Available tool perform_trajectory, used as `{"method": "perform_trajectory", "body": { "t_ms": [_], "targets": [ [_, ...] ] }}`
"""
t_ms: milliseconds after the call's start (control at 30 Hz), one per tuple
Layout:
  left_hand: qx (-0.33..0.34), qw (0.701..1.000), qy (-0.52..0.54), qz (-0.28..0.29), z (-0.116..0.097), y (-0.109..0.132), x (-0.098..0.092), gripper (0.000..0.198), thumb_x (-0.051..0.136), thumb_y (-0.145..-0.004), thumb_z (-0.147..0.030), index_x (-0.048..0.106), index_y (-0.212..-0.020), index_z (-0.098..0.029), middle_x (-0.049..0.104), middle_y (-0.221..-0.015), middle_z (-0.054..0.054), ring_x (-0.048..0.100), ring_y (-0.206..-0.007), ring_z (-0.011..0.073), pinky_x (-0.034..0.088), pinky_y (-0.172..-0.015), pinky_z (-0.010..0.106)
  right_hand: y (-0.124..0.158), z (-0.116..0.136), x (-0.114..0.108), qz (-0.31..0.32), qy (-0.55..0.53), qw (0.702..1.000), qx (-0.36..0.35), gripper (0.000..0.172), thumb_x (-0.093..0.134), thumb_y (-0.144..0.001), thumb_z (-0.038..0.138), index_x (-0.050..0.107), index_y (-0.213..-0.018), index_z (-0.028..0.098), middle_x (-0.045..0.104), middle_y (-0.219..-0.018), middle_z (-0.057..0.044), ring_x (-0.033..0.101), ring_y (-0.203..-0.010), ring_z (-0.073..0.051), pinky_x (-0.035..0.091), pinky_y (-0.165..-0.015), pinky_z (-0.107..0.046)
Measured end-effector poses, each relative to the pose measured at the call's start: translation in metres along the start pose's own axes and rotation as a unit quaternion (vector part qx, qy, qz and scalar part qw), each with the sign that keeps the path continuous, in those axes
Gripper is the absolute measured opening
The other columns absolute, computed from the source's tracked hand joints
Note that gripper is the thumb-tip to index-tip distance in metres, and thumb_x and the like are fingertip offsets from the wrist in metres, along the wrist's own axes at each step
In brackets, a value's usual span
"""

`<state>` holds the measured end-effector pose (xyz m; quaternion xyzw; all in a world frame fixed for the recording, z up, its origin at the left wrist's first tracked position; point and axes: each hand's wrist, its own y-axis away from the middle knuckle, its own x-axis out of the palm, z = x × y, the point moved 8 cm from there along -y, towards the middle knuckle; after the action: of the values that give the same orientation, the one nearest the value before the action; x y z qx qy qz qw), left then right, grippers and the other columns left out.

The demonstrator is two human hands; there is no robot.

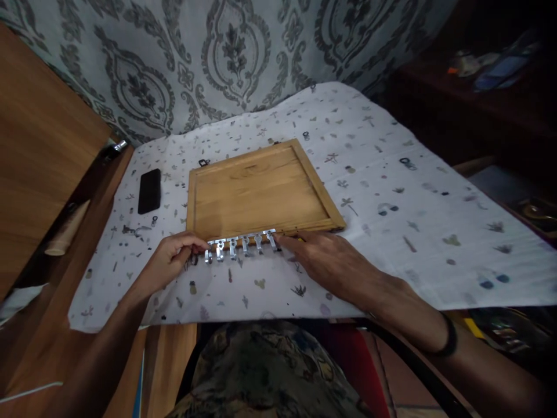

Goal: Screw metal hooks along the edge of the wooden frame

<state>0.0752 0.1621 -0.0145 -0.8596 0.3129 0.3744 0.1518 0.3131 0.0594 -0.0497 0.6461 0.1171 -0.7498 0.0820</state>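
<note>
A framed wooden board (255, 188) lies flat on the cloth, its near edge towards me. Along that edge runs a shiny metal hook rail (246, 239) with several hooks pointing at me. My left hand (176, 252) is closed, its fingertips pinching the rail's left end beside the board's corner. At the opposite end, my right hand (326, 258) grips the rail with a digit against its tip, while other fingers lie along the board's near edge. A small yellow bit shows under these fingers; its kind is unclear.
A black phone (149, 191) lies left of the board on the patterned white tablecloth (391, 232). A patterned curtain (235, 52) hangs behind. At the left stand a wooden panel (39, 133) and a beige tube (67, 229). A dark surface with loose items is at the right.
</note>
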Motion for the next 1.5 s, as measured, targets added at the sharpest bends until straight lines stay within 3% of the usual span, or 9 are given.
{"method": "perform_trajectory", "body": {
  "t_ms": [133,333,567,967,1067,1167,1267,1367,1500],
  "targets": [
    [-0.002,0.998,0.043,0.042,0.002,-0.008,0.001,0.030,0.050,-0.091,-0.020,0.079,-0.096,-0.018,0.076,-0.087,0.007,0.068,-0.077,0.0155,0.056,-0.072,0.028,-0.001,0.000,-0.002,-0.002,-0.001,1.000,0.003,0.055,0.048,-0.086,0.001,0.064,-0.134,0.020,0.075,-0.100,-0.011,0.069,-0.082,-0.021,0.048,-0.067,-0.030],
    [0.002,0.991,0.053,0.125,-0.005,-0.018,0.007,0.035,0.047,-0.092,-0.017,0.080,-0.104,-0.020,0.077,-0.084,0.005,0.068,-0.076,0.0143,0.056,-0.071,0.025,-0.002,0.001,-0.001,0.051,0.012,0.998,0.021,0.052,0.048,-0.088,0.004,0.064,-0.135,0.021,0.075,-0.101,-0.011,0.070,-0.083,-0.022,0.048,-0.067,-0.031],
    [0.021,0.986,0.012,0.162,-0.021,-0.023,0.012,0.040,0.046,-0.088,-0.014,0.081,-0.106,-0.023,0.076,-0.081,0.003,0.065,-0.071,0.0138,0.052,-0.067,0.024,-0.002,0.000,-0.003,0.019,0.002,1.000,0.021,0.058,0.050,-0.088,0.003,0.061,-0.141,0.024,0.075,-0.108,-0.012,0.071,-0.088,-0.022,0.051,-0.072,-0.031],
    [0.093,0.986,-0.084,0.108,-0.046,-0.027,0.026,0.041,0.040,-0.083,-0.004,0.075,-0.093,-0.022,0.076,-0.093,0.002,0.070,-0.084,0.0158,0.053,-0.078,0.028,-0.001,0.004,-0.013,0.036,-0.003,0.999,0.029,0.058,0.048,-0.089,0.001,0.062,-0.141,0.021,0.077,-0.102,-0.013,0.071,-0.089,-0.021,0.052,-0.074,-0.029],
    [0.124,0.983,-0.127,0.046,-0.064,-0.023,0.030,0.035,0.042,-0.089,-0.007,0.073,-0.095,-0.021,0.073,-0.091,0.003,0.068,-0.087,0.0182,0.052,-0.080,0.031,-0.001,0.004,-0.012,0.039,-0.012,0.999,0.028,0.055,0.049,-0.091,0.003,0.063,-0.140,0.022,0.075,-0.110,-0.014,0.072,-0.093,-0.022,0.053,-0.074,-0.031],
    [0.197,0.967,-0.162,-0.001,-0.089,-0.013,0.054,0.028,0.044,-0.098,-0.013,0.070,-0.108,-0.019,0.072,-0.098,0.007,0.066,-0.093,0.0216,0.051,-0.082,0.035,-0.001,0.003,-0.010,0.053,-0.018,0.998,0.031,0.054,0.048,-0.092,0.005,0.062,-0.141,0.022,0.076,-0.106,-0.014,0.073,-0.088,-0.022,0.051,-0.071,-0.031],
    [0.248,0.939,-0.236,-0.040,-0.105,-0.005,0.084,0.020,0.050,-0.102,-0.020,0.067,-0.110,-0.017,0.071,-0.103,0.009,0.062,-0.098,0.0259,0.050,-0.087,0.041,0.000,0.003,-0.008,0.058,-0.018,0.998,0.029,0.053,0.049,-0.093,0.006,0.061,-0.142,0.021,0.076,-0.101,-0.013,0.073,-0.083,-0.022,0.049,-0.067,-0.030],
    [0.236,0.924,-0.290,-0.078,-0.108,-0.010,0.098,0.020,0.058,-0.099,-0.023,0.064,-0.116,-0.014,0.069,-0.109,0.012,0.060,-0.101,0.0284,0.050,-0.089,0.044,0.001,0.003,-0.009,0.043,-0.019,0.999,0.028,0.055,0.049,-0.092,0.005,0.058,-0.144,0.022,0.076,-0.106,-0.013,0.073,-0.088,-0.023,0.049,-0.068,-0.030],
    [0.191,0.936,-0.285,-0.074,-0.100,-0.025,0.098,0.025,0.069,-0.093,-0.029,0.064,-0.114,-0.015,0.069,-0.108,0.011,0.060,-0.102,0.0299,0.051,-0.086,0.045,0.001,0.003,-0.010,0.039,-0.029,0.998,0.034,0.055,0.049,-0.093,0.008,0.058,-0.145,0.024,0.076,-0.107,-0.013,0.071,-0.087,-0.022,0.048,-0.067,-0.029]
  ]
}}
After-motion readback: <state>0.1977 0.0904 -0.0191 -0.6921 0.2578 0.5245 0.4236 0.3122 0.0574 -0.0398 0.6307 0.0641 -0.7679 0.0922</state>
